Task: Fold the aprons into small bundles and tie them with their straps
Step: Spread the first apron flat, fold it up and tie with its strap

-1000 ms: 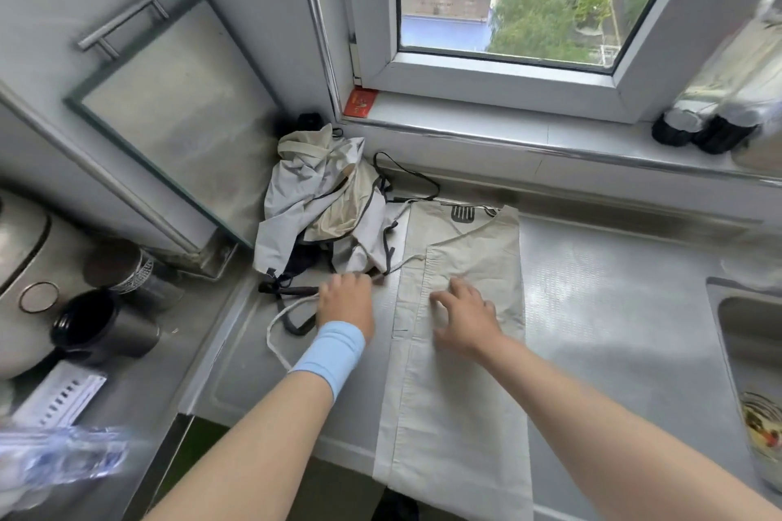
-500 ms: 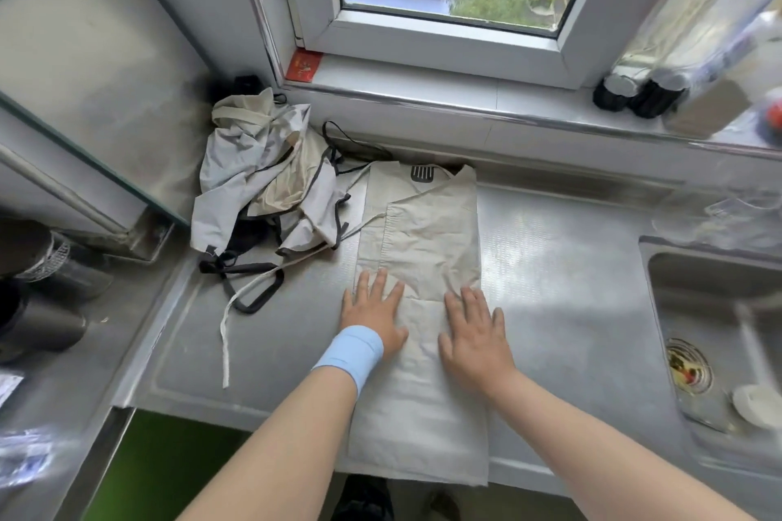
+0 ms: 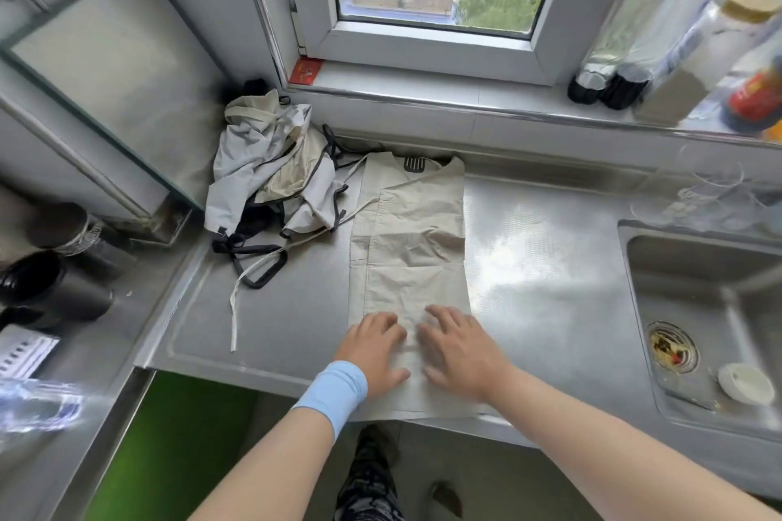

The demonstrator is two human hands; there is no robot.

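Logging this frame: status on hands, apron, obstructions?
Left hand and right hand open, flat on beige apron near counter edge. Apron folded lengthwise, not bundled or tied. Crumpled aprons beside it, left; strap trailing loose.

Open steel counter [image 3: 541, 266] right of the folded apron [image 3: 410, 250], clear as far as the sink [image 3: 702, 309]. Crowded on the left: crumpled apron heap [image 3: 271, 178] touching the folded apron's far left edge, loose straps [image 3: 249, 266] trailing toward the near edge, dark cups [image 3: 50, 288] beyond. Blocked at the back by the sill with bottles [image 3: 613, 85] near the right end.
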